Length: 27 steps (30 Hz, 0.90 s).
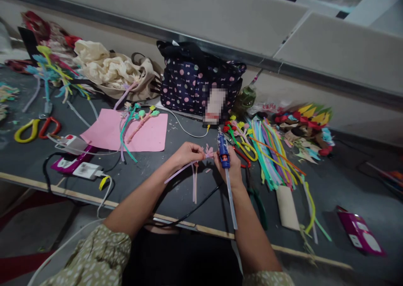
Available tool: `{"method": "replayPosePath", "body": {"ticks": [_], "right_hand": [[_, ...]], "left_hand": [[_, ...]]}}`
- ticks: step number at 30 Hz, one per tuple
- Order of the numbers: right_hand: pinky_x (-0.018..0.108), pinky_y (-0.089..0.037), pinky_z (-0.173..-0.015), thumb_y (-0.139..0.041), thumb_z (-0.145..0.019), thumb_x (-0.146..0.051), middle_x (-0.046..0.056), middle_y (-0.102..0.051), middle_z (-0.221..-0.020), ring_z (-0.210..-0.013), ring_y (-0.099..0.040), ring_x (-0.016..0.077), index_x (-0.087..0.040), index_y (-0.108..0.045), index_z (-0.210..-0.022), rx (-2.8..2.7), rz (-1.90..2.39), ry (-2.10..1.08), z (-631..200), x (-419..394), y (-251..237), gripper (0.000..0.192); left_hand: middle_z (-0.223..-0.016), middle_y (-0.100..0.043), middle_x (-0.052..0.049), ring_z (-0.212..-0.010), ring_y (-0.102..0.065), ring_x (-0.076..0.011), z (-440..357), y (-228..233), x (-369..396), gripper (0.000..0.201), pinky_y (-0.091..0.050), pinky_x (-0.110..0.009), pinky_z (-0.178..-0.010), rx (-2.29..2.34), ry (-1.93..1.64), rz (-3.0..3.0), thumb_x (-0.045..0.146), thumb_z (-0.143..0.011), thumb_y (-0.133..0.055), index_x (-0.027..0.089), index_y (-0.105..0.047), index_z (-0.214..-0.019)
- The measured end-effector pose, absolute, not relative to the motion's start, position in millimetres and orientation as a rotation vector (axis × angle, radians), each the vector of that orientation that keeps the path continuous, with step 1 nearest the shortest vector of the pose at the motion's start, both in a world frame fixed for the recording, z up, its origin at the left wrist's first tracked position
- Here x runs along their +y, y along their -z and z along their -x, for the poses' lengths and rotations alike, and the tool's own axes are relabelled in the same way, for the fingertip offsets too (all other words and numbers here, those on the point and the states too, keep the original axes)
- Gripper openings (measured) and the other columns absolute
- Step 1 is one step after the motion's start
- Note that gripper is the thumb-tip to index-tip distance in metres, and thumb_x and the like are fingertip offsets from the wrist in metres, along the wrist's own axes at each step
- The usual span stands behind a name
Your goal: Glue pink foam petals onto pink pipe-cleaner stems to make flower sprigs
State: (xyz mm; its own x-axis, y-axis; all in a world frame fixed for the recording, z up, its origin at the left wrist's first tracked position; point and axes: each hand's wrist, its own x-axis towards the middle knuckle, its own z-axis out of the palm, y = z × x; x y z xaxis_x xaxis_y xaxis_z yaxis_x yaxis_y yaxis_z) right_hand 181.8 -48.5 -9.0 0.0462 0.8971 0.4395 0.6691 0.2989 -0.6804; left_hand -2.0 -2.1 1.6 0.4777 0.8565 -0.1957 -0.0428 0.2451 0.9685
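Glue gun and pipe-cleaner flower at the near edge

Hands meet over the dark tabletop (176,193), a little back from its near edge and about midway along it. The left hand (187,153) is pinched shut on a small pink flower (208,152) made of pipe cleaners, its pale stems trailing down toward the near edge. The right hand (232,168) is wrapped closed around a blue glue gun (223,152), nozzle right beside the flower, a clear glue stick (231,204) jutting out the back past the wrist and a black cord running off the near edge.

Behind the hands, at the far edge, stands a dark polka-dot bag (189,84), top open; what it holds I cannot make out. Left of it slumps a cream cloth bag (110,70), crumpled, contents hidden too.

A pink sheet (151,137) lies left of the hands with a few finished stems (135,120) resting on it. Further left, near the left edge, sit yellow and red scissors (36,128). A white power strip (74,144) lies near the pink sheet.

Right of the glue gun a loose bundle of coloured pipe cleaners (272,152) fans toward the near edge, and beyond it a heap of paper petals (307,122). A magenta packet (360,233) lies near the right corner.
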Motion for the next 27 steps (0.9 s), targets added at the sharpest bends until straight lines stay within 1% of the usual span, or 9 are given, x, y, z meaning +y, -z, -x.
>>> {"method": "replayPosePath", "body": {"ticks": [15,27], "right_hand": [[0.025,-0.044,-0.056,-0.058,-0.085,-0.040,-0.001,-0.058,-0.072,-0.060,-0.057,0.0151,-0.023,-0.053,-0.086,-1.666,1.444,-0.348,-178.9,-50.1,5.7,0.018],[0.025,-0.046,-0.060,-0.058,-0.084,-0.039,-0.003,-0.058,-0.074,-0.061,-0.056,0.0140,-0.023,-0.053,-0.089,-1.680,1.397,-0.373,-180.4,-49.5,8.6,0.017]], "left_hand": [[-0.055,-0.059,0.002,-0.048,-0.052,-0.0081,3.3,-1.8,-2.0,0.009,-0.048,-0.022,-0.051,0.875,-0.739,-1.170,0.020,-0.060,-0.069,0.012,-0.068,-0.064],[-0.055,-0.060,0.002,-0.048,-0.053,-0.0083,4.3,-6.8,-4.0,0.008,-0.047,-0.021,-0.051,0.881,-0.739,-1.198,0.018,-0.060,-0.069,0.012,-0.069,-0.064]]}}
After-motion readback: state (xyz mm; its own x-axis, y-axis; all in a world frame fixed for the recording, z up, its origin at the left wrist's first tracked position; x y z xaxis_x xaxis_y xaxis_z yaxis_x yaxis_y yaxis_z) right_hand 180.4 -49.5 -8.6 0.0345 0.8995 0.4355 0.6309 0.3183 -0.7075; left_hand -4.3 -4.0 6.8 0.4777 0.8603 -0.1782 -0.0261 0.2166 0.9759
